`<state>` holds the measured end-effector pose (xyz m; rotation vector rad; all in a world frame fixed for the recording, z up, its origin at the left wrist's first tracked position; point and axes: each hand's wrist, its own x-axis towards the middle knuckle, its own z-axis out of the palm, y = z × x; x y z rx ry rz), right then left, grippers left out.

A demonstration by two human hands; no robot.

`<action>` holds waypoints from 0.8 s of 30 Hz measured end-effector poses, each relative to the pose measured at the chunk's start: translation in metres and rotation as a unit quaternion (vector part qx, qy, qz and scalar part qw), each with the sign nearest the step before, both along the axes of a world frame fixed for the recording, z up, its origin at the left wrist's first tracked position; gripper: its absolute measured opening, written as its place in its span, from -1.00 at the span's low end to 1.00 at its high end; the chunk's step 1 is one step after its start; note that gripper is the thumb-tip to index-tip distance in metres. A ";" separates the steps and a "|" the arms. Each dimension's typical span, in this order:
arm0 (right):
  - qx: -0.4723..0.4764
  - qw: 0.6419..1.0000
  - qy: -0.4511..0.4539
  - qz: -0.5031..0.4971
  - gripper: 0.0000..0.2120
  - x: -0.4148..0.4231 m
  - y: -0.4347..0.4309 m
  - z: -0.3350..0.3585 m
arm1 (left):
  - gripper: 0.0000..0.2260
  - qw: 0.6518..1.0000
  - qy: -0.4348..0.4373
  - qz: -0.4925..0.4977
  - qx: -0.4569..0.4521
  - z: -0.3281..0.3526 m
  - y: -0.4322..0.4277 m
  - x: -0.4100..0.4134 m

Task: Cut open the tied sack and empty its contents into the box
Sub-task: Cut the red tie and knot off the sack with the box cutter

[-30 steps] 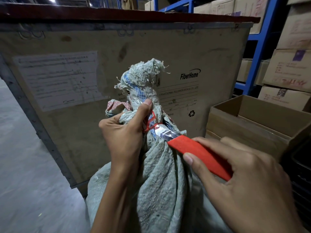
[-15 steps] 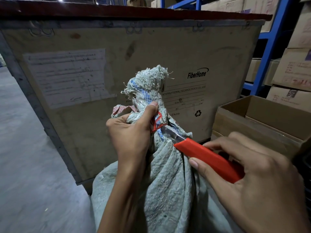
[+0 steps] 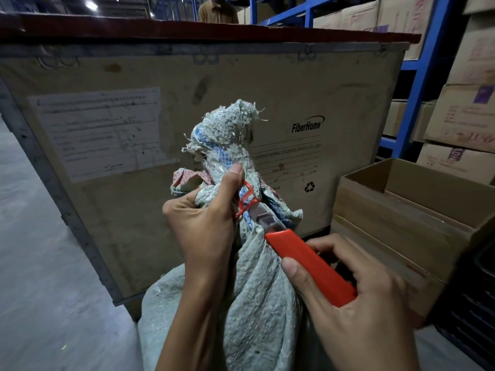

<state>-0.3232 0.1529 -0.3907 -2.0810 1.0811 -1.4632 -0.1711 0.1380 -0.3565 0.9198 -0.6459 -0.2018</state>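
Sliding further than second ago: silver blade of red plastic box cutter now tucked under thin red string tie, entering from 4 o'clock. Right hand grip wrapped round cutter handle. Left hand grip bunched round neck of grey woven sack, thumb just above tie. Tie looks unsevered; sack upright at centre, shut. Open brown cardboard box at sack's 3 o'clock. Judgement: cut imminent, emptying not begun.

Your left hand, mid-frame, and right hand, lower right: both bare. Forearms bare too, running off the bottom edge. Nails short, plain, one thumbnail showing on each hand.
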 end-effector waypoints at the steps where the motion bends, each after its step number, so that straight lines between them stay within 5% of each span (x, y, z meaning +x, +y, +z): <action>1: -0.027 0.999 0.018 -0.018 -0.77 0.000 0.000 0.001 | -0.60 1.000 -0.008 0.007 0.005 0.000 0.001 0.000; 7: -0.094 0.991 0.082 -0.037 -0.78 -0.007 -0.003 0.006 | -0.43 0.998 0.002 0.035 0.051 -0.001 0.003 0.003; 15: -0.073 0.987 0.142 -0.020 -0.75 -0.027 -0.006 0.026 | -0.62 0.993 -0.007 0.019 0.113 -0.002 0.003 0.004; 24: -0.023 0.979 0.203 0.021 -0.63 -0.048 -0.008 0.047 | -0.60 0.989 -0.033 -0.007 0.147 -0.003 0.001 0.001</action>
